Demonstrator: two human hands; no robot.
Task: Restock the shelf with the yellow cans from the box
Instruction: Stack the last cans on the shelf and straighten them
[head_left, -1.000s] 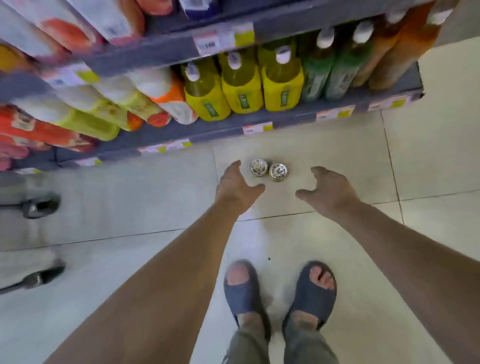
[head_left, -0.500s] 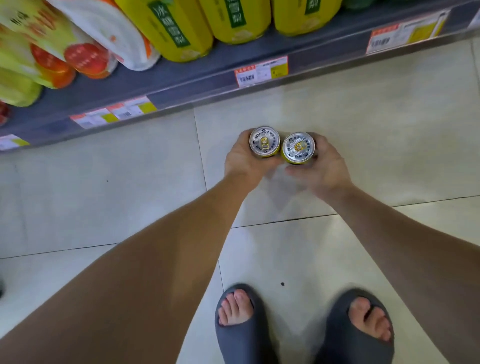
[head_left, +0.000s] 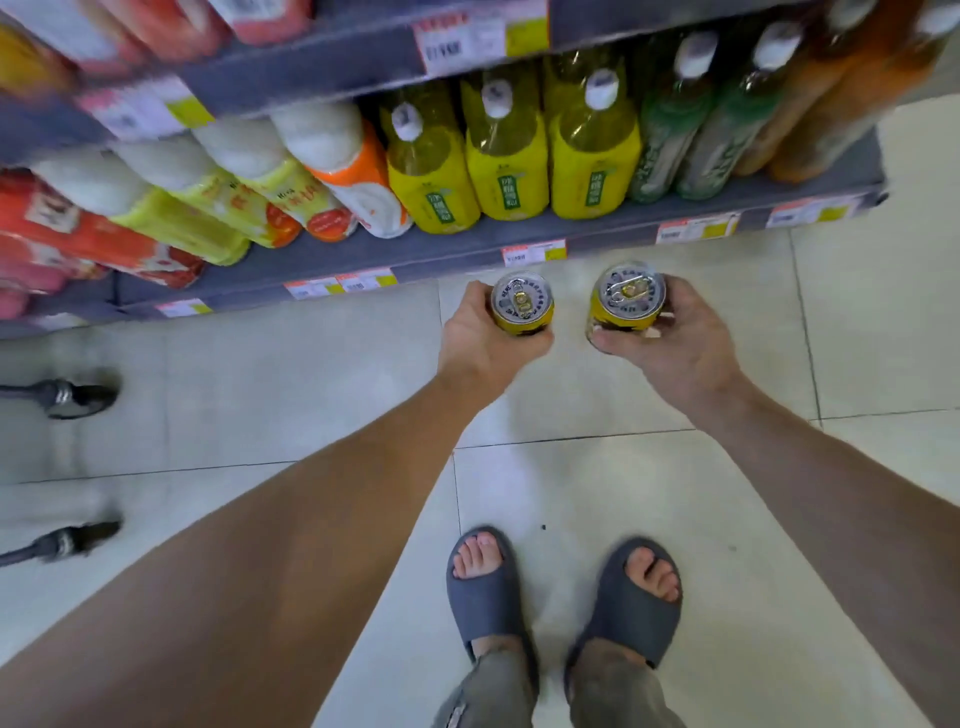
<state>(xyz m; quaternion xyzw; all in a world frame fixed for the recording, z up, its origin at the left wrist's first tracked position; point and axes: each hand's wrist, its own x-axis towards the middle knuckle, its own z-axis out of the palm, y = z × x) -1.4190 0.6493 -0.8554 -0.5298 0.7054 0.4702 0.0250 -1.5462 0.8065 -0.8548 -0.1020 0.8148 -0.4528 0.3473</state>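
Observation:
My left hand (head_left: 485, 343) grips a yellow can with a silver pull-tab lid (head_left: 521, 304), held upright above the tiled floor. A second yellow can (head_left: 623, 300) is gripped the same way by my right hand (head_left: 675, 343), a short gap apart from the first. Both cans hang just in front of the grey bottom shelf (head_left: 457, 249), below the row of yellow-labelled bottles (head_left: 514, 156). No box is in view.
The bottom shelf carries white-and-orange bottles (head_left: 332, 171) at left and green bottles (head_left: 670, 140) and orange ones at right. A higher shelf edge (head_left: 322, 67) with price tags juts out above. My sandalled feet (head_left: 561, 587) stand on pale tiles. Two dark metal feet (head_left: 72, 400) sit at left.
Both hands reached to two cans standing on the floor, took hold of them and lifted them. The cans, side by side before, are now apart and higher. My view rose toward the shelf.

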